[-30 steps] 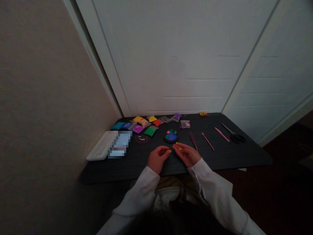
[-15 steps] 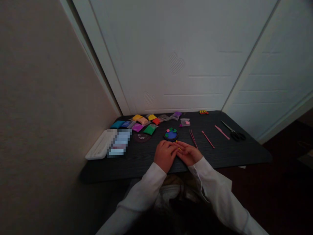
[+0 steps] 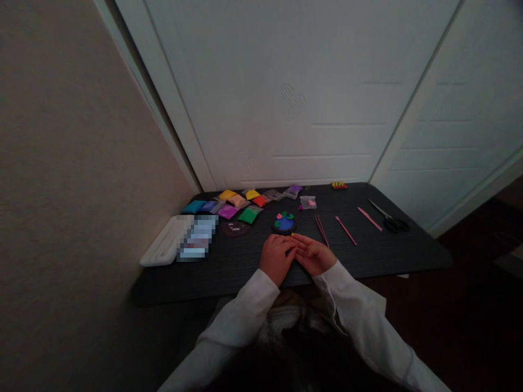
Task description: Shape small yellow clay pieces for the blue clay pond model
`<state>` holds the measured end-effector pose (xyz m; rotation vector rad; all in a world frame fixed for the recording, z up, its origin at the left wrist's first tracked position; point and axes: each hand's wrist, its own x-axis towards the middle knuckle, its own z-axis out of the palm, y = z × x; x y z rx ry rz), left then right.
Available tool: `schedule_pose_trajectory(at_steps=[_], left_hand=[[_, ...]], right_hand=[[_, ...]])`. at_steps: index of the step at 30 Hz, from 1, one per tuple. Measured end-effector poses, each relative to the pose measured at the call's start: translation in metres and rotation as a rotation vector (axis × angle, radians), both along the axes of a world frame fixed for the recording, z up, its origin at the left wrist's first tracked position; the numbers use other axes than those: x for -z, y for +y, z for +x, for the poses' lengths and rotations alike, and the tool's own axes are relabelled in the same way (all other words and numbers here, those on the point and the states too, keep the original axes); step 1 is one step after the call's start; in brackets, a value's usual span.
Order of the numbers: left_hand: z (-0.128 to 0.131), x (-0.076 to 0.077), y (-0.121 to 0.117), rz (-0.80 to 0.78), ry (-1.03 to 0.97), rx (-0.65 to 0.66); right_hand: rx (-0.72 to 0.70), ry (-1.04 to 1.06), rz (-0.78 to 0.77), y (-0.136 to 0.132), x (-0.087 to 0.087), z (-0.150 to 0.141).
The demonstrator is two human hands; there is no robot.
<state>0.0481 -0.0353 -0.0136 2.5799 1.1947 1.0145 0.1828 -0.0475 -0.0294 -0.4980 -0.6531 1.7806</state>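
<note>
My left hand [image 3: 277,260] is closed, its fingertips pressed against the fingers of my right hand [image 3: 315,256]. The right hand is turned partly palm-up, its fingers together and stretched toward the left. A tiny piece of yellow clay [image 3: 292,234] shows at the right fingertips; whatever lies between the two hands is covered by fingers. Just beyond them sits a small round clay pond [image 3: 285,223] with a dark rim, a blue middle, green leaves and a pink flower.
Coloured clay packets [image 3: 250,214] lie at the back left, near a white tray [image 3: 163,242] and a dark round disc [image 3: 236,228]. To the right are pink tweezers [image 3: 321,230], a pink stick tool [image 3: 346,231], a pink knife [image 3: 370,219] and scissors [image 3: 393,223].
My fingers have closed together slightly, and the yellow bit seen between the hands before is now hidden. The view has shifted a little; the things on the table have stayed put.
</note>
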Motion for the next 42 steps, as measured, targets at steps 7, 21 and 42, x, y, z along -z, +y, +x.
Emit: schedule_pose_trajectory(at_steps=[7, 21, 42], left_hand=[[-0.003, 0.000, 0.000, -0.055, -0.117, -0.043], [-0.015, -0.001, 0.002, -0.274, -0.411, -0.125], [-0.014, -0.005, -0.002, -0.328, -0.444, -0.033]], right_hand=[[0.016, -0.029, 0.000, -0.003, -0.005, -0.001], [0.083, -0.158, 0.057, -0.008, -0.011, -0.014], [0.089, -0.222, 0.135, -0.011, -0.013, -0.014]])
